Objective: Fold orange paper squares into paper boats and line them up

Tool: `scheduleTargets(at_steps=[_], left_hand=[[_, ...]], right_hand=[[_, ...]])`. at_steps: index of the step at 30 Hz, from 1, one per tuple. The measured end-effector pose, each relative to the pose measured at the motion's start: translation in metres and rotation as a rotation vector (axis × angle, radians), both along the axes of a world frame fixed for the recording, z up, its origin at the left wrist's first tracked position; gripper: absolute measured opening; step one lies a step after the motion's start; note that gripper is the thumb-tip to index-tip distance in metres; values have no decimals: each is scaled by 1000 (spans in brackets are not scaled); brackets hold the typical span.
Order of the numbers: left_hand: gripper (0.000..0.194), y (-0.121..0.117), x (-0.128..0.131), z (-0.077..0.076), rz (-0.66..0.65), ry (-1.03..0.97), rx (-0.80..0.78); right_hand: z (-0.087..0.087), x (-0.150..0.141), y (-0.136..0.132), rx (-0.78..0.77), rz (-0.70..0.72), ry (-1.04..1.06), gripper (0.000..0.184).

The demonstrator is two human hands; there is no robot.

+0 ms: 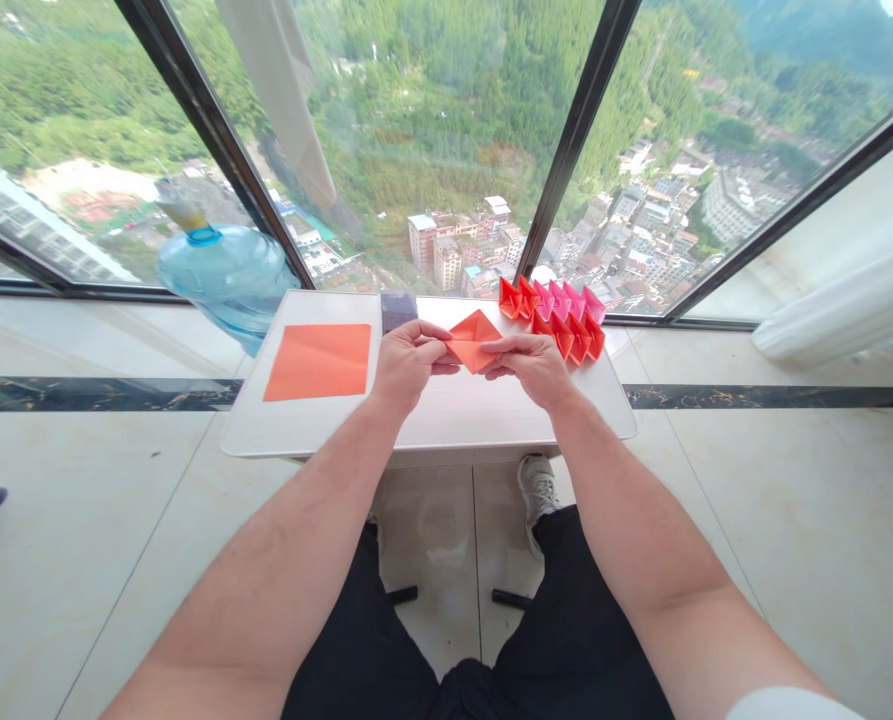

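Note:
Between my two hands, an orange folded paper piece (476, 338) is held above the white table (461, 420). My left hand (411, 362) pinches its left corner between thumb and fingers. The opposite corner is gripped by my right hand (530, 362), thumb on top and fingers beneath. One peak of the paper points away from me, and fold lines cross its face. To the left lies a flat stack or sheet of orange paper (318, 362). Finished-looking folded paper boats, red (517, 298) and pink (570, 300), stand in two rows behind my right hand.
A dark grey box-like object (399, 310) sits at the table's back edge. Left of the table stands a large blue water bottle (225, 275). Tall windows with a black frame (575, 140) rise behind. My legs and shoes are below the table's front edge.

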State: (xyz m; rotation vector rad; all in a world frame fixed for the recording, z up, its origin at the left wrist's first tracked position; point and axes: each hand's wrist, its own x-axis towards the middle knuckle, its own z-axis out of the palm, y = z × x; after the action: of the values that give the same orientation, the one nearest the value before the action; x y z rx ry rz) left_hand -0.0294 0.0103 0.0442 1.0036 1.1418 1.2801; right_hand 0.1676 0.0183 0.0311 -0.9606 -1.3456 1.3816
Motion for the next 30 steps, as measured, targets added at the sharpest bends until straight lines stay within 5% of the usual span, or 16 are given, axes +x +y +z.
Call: scheduleTargets(at_steps=[16,21,27,30], left_hand=[[13,-2,5,-1,73,-45,-12],[26,0,5,-5,79,28,12],[39,3,5,-8,99,3,27],[31,3,6,-7,145,10,52]], right_hand=[[4,-3,-2,8,-30,-34,17],[7,-2,-4,32,-14,-90,18],[6,-5,-4,44,-75,-35,54],[2,-8,0,-13,-174,12,56]])
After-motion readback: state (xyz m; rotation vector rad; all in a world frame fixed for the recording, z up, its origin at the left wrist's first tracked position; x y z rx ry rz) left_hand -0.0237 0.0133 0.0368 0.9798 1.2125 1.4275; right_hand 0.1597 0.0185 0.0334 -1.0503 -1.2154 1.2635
